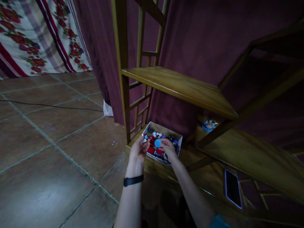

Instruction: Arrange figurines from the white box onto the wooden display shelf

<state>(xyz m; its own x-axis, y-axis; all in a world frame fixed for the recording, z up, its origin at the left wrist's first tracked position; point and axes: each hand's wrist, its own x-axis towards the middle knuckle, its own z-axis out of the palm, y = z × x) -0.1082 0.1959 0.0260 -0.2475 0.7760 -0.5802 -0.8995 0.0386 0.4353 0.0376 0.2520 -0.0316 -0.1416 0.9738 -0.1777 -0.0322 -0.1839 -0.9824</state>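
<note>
My left hand (139, 148) is closed around a small figurine (144, 138) with blue and white parts, held over the left side of a white-walled box (180, 146). Between the fingertips of my right hand (168, 147) is a round light-blue disc (158, 143), its flat face towards me, above the box's middle. Inside the box lie several small figurines and red discs (150, 150), crowded together. Their details are too small to make out, and my hands cover part of them.
The box stands on the low board of a wooden shelf unit, below a higher shelf (180, 85). Another blue figurine (209, 125) stands on a shelf to the right. A phone (233, 188) lies lower right. A black cable (52, 106) crosses the tiled floor.
</note>
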